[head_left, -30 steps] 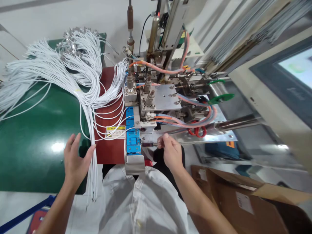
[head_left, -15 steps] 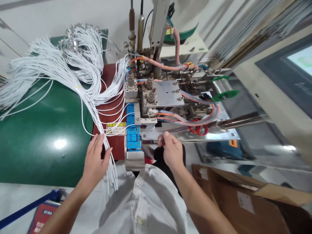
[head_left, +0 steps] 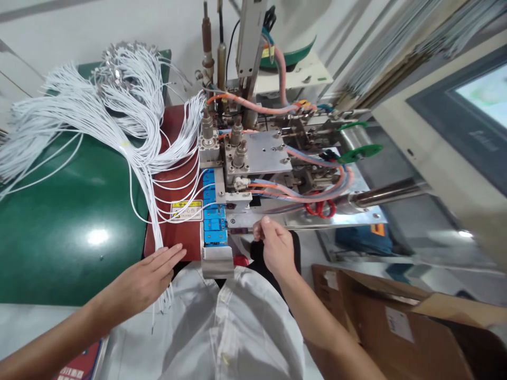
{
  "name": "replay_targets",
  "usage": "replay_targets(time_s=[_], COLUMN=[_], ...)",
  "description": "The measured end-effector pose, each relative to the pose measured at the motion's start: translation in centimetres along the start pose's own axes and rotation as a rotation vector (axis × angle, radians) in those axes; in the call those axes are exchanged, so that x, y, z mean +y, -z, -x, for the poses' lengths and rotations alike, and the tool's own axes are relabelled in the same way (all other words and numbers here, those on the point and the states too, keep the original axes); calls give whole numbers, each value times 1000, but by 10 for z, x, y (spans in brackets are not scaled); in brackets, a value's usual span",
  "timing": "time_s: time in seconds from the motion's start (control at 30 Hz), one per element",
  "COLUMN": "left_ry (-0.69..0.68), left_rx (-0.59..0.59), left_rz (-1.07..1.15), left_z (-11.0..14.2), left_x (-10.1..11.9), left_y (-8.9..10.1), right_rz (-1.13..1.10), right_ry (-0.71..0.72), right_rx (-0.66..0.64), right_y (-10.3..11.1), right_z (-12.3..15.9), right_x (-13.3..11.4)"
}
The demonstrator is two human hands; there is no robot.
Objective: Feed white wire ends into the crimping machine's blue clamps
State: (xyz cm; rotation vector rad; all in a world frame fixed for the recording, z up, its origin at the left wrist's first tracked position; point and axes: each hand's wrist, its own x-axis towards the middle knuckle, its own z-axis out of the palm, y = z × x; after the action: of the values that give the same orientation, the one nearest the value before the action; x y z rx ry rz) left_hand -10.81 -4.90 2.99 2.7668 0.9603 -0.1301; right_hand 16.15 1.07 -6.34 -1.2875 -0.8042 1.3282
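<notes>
Dozens of white cables point(head_left: 129, 153) were draped from ten o'clock, some seemingly spaced by blue blocks point(head_left: 214, 225), crossed at seven by the left hand point(head_left: 140, 279), fingers straight, grip hidden, while the right hand point(head_left: 278, 248) was curled closed at five.

Nearer the person, the green tabletop point(head_left: 59, 264) leaves passage; white wires point(head_left: 138, 163) bar much of the red board point(head_left: 190, 241).

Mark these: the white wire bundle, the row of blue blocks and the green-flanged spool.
White wire bundle point(head_left: 132, 155), head view: where the wires gather.
Row of blue blocks point(head_left: 214, 214), head view: a middle block's top.
Green-flanged spool point(head_left: 353, 138), head view: the wound silvery wire.
</notes>
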Motion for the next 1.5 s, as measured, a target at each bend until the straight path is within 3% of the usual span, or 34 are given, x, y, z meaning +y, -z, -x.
replay_targets(time_s=[0.1,0.2,0.3,0.37,0.47,0.63,0.83,0.97,1.03,1.17,1.3,1.37,1.5], left_ry=[-38,64,186,222,242,323,346,429,402,297,293,351,624], left_rx=[108,307,533,597,543,322,441,528,533,553,627,633,565], left_rz=[-10,-36,-2,17,45,288,446,460,460,348,144,244,754], left_z=[-20,-49,-77,-89,-95,-91,-104,-110,-110,-111,-114,-116,-118], left_x=[2,9,20,25,26,23,37,40,40,40,43,43,42], left_y=[8,9,1,-8,-15,-6,-5,-11,-13,-18,-22,-20,-15], right_rz=[12,-25,-200,-371,-519,-482,-171,-181,-70,252,480,421,131], right_ry=[11,24,-52,-117,-104,-112,-82,-53,-22,181,365,318,132], right_rx=[-8,-83,-196,-183,-120,-198,-289,-179,-199,-223,-219,-216,-130], right_y=[0,-1,-1,3,12,21,-2,-10,-11,-11,-12,-14,-19], right_z=[3,12,22,26,27,26,26,24,22,21,20,21,24], right_x=[-2,-9,-21,-29,-36,-30,-33,-36,-37,-44,-50,-48,-37])
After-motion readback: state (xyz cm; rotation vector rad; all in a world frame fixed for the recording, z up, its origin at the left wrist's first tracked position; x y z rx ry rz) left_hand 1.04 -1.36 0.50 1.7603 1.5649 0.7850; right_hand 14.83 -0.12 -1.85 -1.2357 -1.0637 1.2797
